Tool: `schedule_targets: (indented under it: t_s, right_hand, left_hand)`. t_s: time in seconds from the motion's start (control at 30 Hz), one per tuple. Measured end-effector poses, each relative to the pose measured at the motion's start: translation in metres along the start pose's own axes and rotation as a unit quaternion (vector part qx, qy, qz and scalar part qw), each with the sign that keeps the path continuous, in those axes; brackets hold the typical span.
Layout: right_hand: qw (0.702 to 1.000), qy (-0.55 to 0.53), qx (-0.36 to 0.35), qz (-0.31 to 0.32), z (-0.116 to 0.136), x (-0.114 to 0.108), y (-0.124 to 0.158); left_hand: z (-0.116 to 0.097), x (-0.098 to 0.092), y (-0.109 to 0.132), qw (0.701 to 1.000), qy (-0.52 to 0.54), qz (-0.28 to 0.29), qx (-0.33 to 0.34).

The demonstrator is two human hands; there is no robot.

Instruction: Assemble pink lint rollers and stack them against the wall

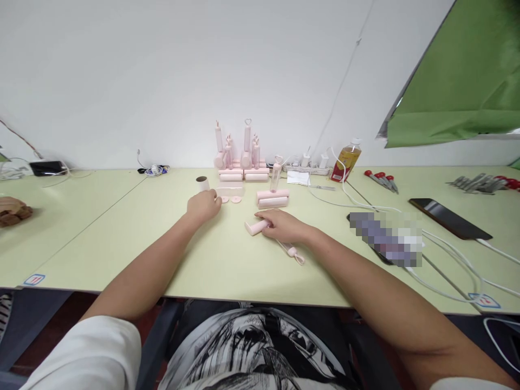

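Note:
My left hand reaches forward over the pale green table, fingers curled beside a small white roll with a dark core and two pink discs; what it holds, if anything, is hidden. My right hand rests on the table with its fingers closed round a pink lint-roller handle, whose looped end sticks out behind the hand. A clear cover lies just past the discs.
Pink roller parts stand stacked at the wall, one boxed set nearer. A power strip, a drink bottle, red-handled screwdrivers, a dark tablet, white cables and metal tools lie right. A wooden object sits far left.

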State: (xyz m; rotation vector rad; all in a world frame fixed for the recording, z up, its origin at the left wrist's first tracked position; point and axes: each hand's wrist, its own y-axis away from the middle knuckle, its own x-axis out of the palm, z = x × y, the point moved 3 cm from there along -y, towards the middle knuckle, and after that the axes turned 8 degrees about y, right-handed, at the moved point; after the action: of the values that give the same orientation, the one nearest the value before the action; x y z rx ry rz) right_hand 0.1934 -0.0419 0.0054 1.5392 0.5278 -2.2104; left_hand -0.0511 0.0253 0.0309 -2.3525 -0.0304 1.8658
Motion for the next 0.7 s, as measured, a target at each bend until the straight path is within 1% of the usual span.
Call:
schedule_targets:
  t_s: [0.07, 0.13, 0.23, 0.3, 0.37, 0.43, 0.53, 0.57, 0.6, 0.63, 0.67, 0.7]
  right_hand:
    - [1.000, 0.000, 0.004, 0.002, 0.001, -0.001, 0.000]
    - [1.000, 0.001, 0.008, 0.004, 0.002, -0.002, 0.001]
    - [1.000, -0.001, 0.013, 0.009, 0.004, -0.003, 0.001]
    - [1.000, -0.004, 0.014, 0.010, 0.004, -0.003, 0.001]
    - [1.000, -0.005, 0.013, 0.006, 0.003, -0.002, 0.001]
    - [1.000, -0.005, 0.011, 0.004, 0.003, -0.002, 0.000]
    - [1.000, -0.008, 0.010, -0.002, 0.004, -0.002, 0.001]
    - [1.000, -0.010, 0.009, -0.004, 0.005, -0.003, 0.001]
    - [1.000, -0.013, 0.008, -0.007, 0.007, -0.003, 0.001]
    - [1.000, -0.016, 0.005, -0.010, 0.008, -0.003, 0.000]
    - [1.000, -0.022, 0.001, -0.016, 0.009, -0.003, 0.000]
    - [0.999, -0.029, -0.003, -0.025, 0.010, -0.003, 0.000]
  left_hand:
    - [0.014, 0.001, -0.008, 0.999, -0.017, 0.039, -0.025]
    - [0.024, 0.005, -0.017, 0.998, -0.022, 0.055, -0.014]
    - [0.032, 0.012, -0.030, 0.999, -0.005, 0.043, 0.016]
    - [0.034, 0.017, -0.037, 0.999, 0.007, 0.030, 0.025]
    - [0.034, 0.019, -0.041, 0.999, 0.013, 0.021, 0.029]
    - [0.031, 0.016, -0.039, 0.999, 0.013, 0.016, 0.027]
    - [0.014, 0.006, -0.024, 0.998, 0.048, -0.011, 0.040]
    - [0.003, 0.001, -0.015, 0.995, 0.078, -0.018, 0.066]
    - [-0.009, -0.001, -0.004, 0.987, 0.116, -0.008, 0.112]
    - [-0.024, -0.003, 0.007, 0.974, 0.152, 0.017, 0.166]
    - [-0.038, -0.002, 0.019, 0.956, 0.179, 0.059, 0.224]
    - [-0.052, 0.000, 0.030, 0.939, 0.191, 0.102, 0.269]
